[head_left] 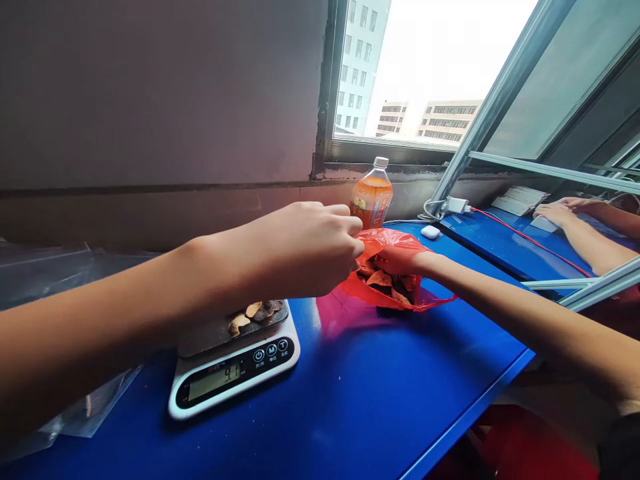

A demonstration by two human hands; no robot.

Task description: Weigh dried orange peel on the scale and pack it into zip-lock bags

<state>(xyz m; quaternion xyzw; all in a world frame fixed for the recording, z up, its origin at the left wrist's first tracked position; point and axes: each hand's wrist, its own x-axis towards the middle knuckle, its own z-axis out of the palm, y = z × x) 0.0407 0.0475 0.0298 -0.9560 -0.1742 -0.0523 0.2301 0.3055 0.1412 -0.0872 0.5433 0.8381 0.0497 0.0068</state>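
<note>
My left hand [327, 247] is closed at the left rim of a red plastic bag [385, 239], its fingers pinching the thin film. Inside the bag lie brown dried slices [383, 279]. My right hand [400, 259] reaches into the bag's mouth from the right, and its fingers are hidden by film and slices. Under my left forearm, a kitchen scale [235, 367] holds a few dried slices [255, 313] on its dark plate. Its display appears to read 9.1; the plate's far part is covered by my arm.
Behind the bag stands a bottle of orange drink [373, 197], with a white earphone case [430, 232] nearby. Clear plastic bags [100, 407] lie at the left. A metal frame [480, 127] rises at the right; beyond it are another person's hands [560, 212] and a red cable [530, 240].
</note>
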